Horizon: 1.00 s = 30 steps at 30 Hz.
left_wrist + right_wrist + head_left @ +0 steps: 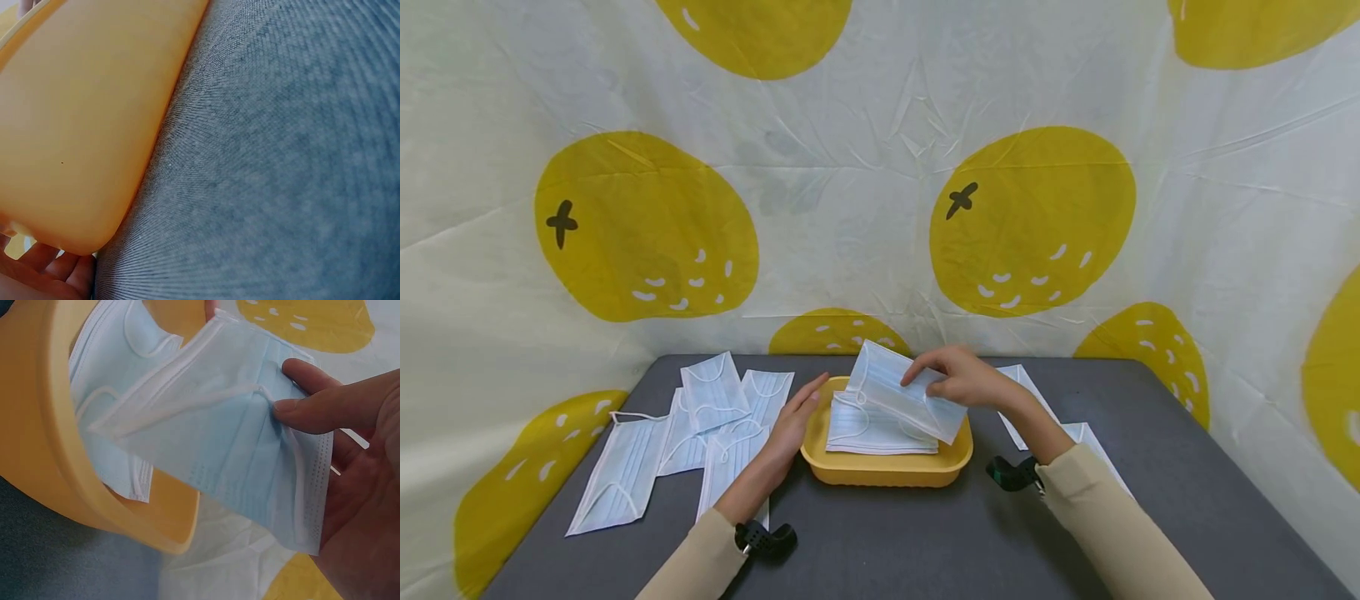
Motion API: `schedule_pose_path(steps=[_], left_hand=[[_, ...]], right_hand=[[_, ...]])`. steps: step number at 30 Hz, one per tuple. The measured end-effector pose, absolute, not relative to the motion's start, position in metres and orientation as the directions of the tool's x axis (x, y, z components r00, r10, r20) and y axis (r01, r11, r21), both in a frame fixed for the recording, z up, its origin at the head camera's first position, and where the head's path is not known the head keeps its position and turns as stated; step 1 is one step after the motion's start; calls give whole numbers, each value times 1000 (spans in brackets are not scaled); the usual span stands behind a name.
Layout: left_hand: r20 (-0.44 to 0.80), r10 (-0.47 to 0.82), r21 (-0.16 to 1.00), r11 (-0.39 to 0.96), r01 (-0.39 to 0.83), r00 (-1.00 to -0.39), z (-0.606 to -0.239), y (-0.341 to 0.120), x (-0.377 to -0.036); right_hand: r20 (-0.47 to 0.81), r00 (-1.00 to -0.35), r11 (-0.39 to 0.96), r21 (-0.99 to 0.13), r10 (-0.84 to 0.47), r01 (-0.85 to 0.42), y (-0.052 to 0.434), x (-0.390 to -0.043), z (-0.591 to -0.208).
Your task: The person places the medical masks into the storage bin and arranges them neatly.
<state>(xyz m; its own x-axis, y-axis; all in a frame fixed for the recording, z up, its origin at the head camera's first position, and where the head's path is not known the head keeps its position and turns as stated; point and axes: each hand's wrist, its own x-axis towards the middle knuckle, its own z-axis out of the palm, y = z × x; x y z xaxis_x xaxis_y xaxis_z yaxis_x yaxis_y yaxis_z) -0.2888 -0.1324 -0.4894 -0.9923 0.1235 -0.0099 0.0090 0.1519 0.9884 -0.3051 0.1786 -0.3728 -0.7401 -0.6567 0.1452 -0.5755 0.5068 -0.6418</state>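
Observation:
A light-blue face mask [887, 383] with white ear loops is pinched between the thumb and fingers of my right hand [962, 379]. It tilts over a yellow plastic tub [887, 475], where a neat stack of the same masks [872, 433] lies. In the right wrist view, the thumb presses near an ear loop and the held mask [231, 444] overlaps the stack. My left hand [790, 429] lies along the tub's left side, fingers extended. The left wrist view has the fingers of that hand [56, 272] at the tub's outer wall [81, 125].
Several loose masks [625, 475] are spread, partly overlapping, on the dark grey table [880, 550] left of the tub. Two more sit on the right, one mask [1026, 382] behind the right forearm and another mask [1086, 433] partly under it. A fruit-patterned curtain [850, 233] hangs behind.

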Motion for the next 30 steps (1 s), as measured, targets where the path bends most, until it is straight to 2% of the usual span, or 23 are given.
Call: schedule_pose_path(steps=[12, 30], left_hand=[[6, 136, 990, 142, 26, -991, -488, -132, -290], [-4, 128, 990, 143, 14, -992, -488, -135, -288]], right_hand=[[96, -677, 468, -651, -730, -598, 167, -309, -381], [20, -650, 516, -590, -760, -621, 148, -317, -389]])
